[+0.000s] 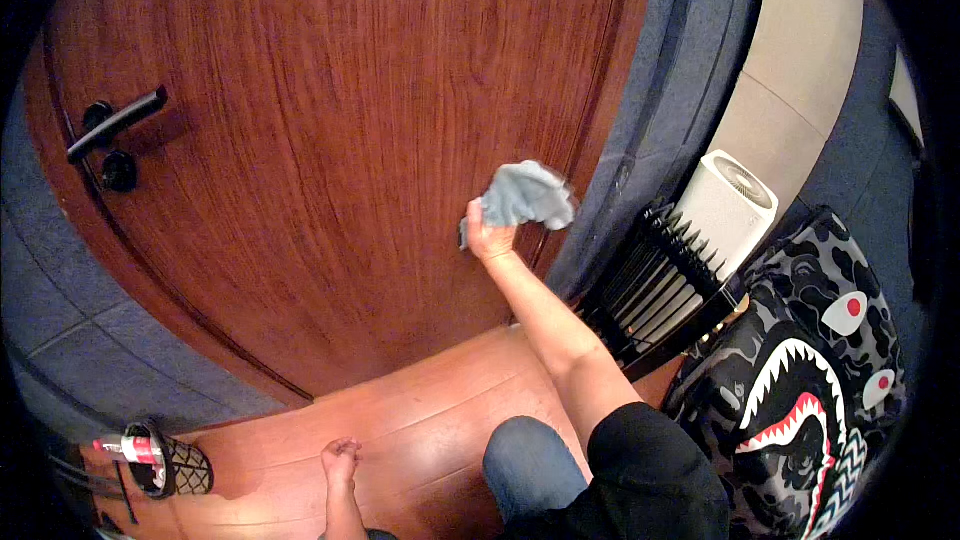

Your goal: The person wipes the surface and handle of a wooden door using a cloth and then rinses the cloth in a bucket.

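My right hand [492, 238] reaches up to the lower right part of a reddish-brown wooden door [330, 140]. It is closed around a light blue-grey cloth [530, 192], which lies bunched against the door near its right edge. The cloth's upper edge is slightly blurred and covers part of the fingers. Low in the picture, my left hand [342, 460] hangs over the wooden floor, away from the door. Its fingers are loosely curled, and nothing shows in them.
A dark door handle [118, 124] sticks out at the left. Right of the door stand a black slatted rack [650, 290], a white boxy appliance [730, 205] and a camouflage-patterned shark-face item [800, 380]. A wire-mesh basket [190, 468] holding a red-labelled bottle [130, 449] is at lower left.
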`<state>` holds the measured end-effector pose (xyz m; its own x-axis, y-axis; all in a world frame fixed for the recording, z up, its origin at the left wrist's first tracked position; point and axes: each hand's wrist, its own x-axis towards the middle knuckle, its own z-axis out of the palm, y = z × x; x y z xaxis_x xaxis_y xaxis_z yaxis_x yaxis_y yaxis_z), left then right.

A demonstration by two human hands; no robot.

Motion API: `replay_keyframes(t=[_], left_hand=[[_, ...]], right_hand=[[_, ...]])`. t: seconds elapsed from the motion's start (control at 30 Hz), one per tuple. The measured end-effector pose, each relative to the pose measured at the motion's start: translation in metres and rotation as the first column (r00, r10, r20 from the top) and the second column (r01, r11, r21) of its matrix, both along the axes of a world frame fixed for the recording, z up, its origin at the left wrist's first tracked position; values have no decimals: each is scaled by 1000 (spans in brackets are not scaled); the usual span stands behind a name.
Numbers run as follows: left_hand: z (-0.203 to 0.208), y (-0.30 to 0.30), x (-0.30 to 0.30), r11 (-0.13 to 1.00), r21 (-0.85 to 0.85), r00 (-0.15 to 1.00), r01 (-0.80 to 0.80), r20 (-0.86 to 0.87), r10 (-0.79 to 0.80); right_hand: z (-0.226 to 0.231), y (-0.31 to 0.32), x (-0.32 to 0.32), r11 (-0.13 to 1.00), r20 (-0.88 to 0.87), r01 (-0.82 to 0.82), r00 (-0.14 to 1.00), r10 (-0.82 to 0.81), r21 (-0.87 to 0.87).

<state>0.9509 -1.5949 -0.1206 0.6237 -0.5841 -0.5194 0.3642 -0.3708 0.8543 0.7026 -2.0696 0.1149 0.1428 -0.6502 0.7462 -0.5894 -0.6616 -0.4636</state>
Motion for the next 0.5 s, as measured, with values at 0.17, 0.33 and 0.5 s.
replay_keyframes(t=[0.17,0.33,0.5], left_hand=[[-2,24,2,993,-34,975,110,197,-101],[6,20,0,1000,-17,982,22,190,-18],[50,34,5,989,-134,974,63,225,-32]], right_hand=[[33,116,133,794,-250,-601,786,565,-96],[174,83,145,520,333,-850,468,819,-84],[185,94,114,740,-284,18,917,-280,-672]])
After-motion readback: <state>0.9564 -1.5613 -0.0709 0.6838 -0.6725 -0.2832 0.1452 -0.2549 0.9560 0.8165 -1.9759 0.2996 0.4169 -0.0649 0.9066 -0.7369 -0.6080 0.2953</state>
